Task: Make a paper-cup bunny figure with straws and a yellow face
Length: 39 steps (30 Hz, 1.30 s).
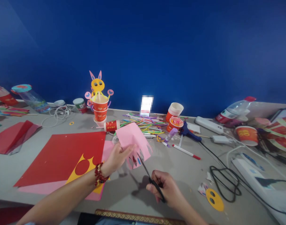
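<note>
My left hand (119,157), with a red bead bracelet (100,175) at the wrist, pinches a pink sheet of paper (132,136) whose lower and right edges are cut ragged. Black-handled scissors (156,188) are in my right hand (165,187), fingers wrapped round the handles. Their blades reach up to the paper's lower edge, and the tips are partly hidden there. A small blue shape shows on the paper near the blades. Below my left forearm lies a yellow sheet with round cut-outs (75,173), on a large red sheet (61,156).
Behind stands a paper-cup figure with rabbit ears (100,106). Colourful pipe cleaners (145,123) lie in the middle, near stacked cups (173,111). A blue glue gun (188,133), black cable (224,178), yellow face cut-out (214,200), power strip (248,175) and bottle (235,110) occupy the right.
</note>
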Motion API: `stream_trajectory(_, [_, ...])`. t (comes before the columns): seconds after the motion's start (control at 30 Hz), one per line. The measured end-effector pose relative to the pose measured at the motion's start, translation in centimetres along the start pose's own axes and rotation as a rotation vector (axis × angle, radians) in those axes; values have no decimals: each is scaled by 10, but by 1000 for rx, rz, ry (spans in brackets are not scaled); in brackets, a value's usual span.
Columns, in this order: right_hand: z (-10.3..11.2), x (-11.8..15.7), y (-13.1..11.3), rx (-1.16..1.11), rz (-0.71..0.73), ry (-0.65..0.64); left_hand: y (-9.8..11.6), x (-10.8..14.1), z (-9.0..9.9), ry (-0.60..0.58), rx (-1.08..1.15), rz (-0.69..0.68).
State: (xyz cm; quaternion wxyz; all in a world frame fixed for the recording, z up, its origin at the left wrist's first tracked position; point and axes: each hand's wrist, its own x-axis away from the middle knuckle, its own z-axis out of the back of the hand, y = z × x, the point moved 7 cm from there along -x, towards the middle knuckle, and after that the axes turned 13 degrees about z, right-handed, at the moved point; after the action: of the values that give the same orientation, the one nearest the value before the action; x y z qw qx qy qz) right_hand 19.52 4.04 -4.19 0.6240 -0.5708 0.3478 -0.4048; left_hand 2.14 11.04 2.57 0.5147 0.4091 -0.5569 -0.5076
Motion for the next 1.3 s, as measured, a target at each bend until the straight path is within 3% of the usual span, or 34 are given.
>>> stream_trajectory(0.57, [-2,7,4,-63,-44,3,-7,5,-6,-56,-72,-17])
stream_trajectory(1.13, [-4,7,7,-87,-28,11,-10,6,-6,-29,-71,-8])
stream_trajectory(1.3, [-3,8,7,-89,-29,9,-10,7,-11,-93,-45,-1])
